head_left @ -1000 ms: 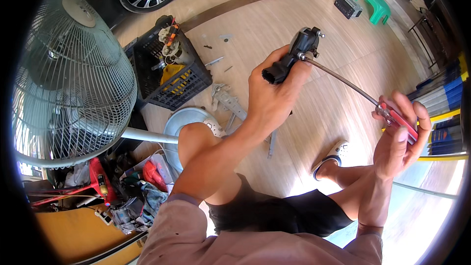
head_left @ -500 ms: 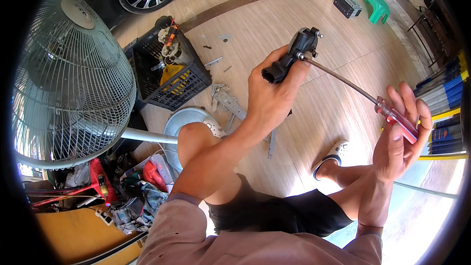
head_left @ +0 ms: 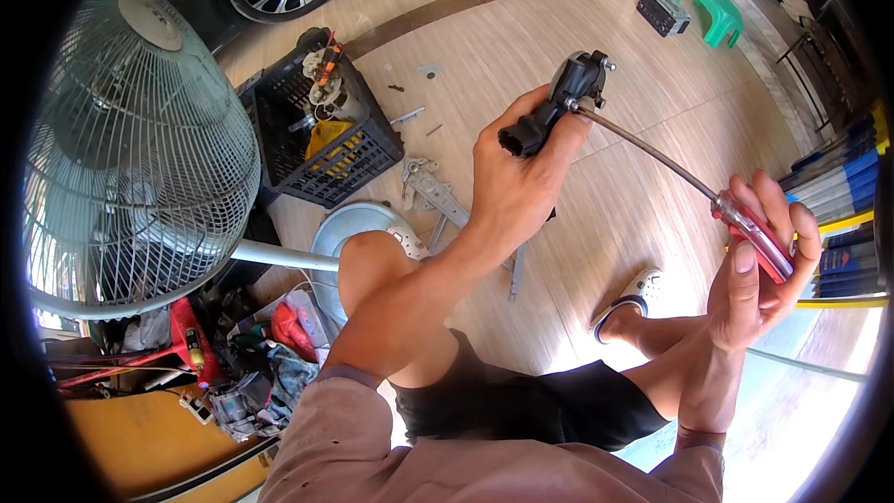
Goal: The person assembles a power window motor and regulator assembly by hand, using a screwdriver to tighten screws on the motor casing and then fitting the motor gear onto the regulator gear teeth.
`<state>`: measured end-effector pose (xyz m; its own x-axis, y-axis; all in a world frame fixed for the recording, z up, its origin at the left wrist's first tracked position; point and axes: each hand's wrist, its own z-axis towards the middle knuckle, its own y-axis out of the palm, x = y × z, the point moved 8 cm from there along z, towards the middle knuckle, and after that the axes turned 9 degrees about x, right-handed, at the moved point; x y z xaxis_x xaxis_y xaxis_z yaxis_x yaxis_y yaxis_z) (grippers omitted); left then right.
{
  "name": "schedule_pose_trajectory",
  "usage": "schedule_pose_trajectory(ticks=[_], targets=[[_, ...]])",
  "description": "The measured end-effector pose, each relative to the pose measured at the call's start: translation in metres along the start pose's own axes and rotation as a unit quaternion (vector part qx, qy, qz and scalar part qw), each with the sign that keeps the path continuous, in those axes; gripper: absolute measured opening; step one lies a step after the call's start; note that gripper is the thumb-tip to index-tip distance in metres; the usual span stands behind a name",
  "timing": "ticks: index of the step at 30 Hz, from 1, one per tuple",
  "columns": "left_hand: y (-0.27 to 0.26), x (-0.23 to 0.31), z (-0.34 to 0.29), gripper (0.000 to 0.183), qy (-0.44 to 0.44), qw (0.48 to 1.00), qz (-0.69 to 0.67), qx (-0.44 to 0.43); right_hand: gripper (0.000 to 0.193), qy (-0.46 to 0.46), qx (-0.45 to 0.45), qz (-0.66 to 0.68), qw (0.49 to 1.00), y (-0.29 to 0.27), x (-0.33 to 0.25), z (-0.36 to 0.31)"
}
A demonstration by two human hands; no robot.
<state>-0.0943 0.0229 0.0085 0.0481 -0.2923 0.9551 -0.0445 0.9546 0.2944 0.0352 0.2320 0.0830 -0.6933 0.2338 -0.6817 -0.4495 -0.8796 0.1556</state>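
My left hand (head_left: 523,177) is closed round a small black motor-like part (head_left: 575,84) with a black plug socket and metal studs, held up in front of me. In my right hand (head_left: 759,270) is a screwdriver with a clear red handle (head_left: 756,240). Its long steel shaft (head_left: 656,155) slants up to the left, and the tip meets a screw on the near side of the black part, close to my left thumb. The fingers of my right hand curl round the handle, with the thumb along its near side.
A large standing fan (head_left: 140,158) fills the left side. Beyond its pole stands a black plastic crate (head_left: 349,163) of parts. Metal window-regulator-like pieces (head_left: 436,194) lie on the floor. A car radio (head_left: 663,14) and a green stool (head_left: 712,11) are far right; stacked boxes (head_left: 843,196) stand right.
My right fingers have shifted slightly on the screwdriver handle, which looks turned a little. My left hand and the black part have stayed almost still.
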Motion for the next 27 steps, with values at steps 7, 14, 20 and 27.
schedule_pose_trajectory(ticks=[7, 14, 20, 27], targets=[[-0.001, 0.002, 0.0, 0.033, -0.003, 1.0, -0.008, 0.002, 0.049, 0.033, -0.057, -0.098, 0.993, -0.016, 0.013, -0.002], [0.0, 0.001, 0.0, 0.032, -0.002, 1.0, -0.008, 0.002, 0.052, -0.019, -0.032, -0.026, 0.999, 0.005, -0.002, 0.001], [-0.002, 0.0, 0.001, 0.033, -0.018, 1.0, -0.023, 0.003, 0.053, 0.005, -0.079, -0.146, 0.986, -0.015, 0.006, -0.003], [0.0, 0.0, -0.001, 0.035, -0.006, 1.0, -0.006, -0.003, 0.05, 0.001, -0.018, -0.024, 1.0, 0.004, -0.002, 0.0]])
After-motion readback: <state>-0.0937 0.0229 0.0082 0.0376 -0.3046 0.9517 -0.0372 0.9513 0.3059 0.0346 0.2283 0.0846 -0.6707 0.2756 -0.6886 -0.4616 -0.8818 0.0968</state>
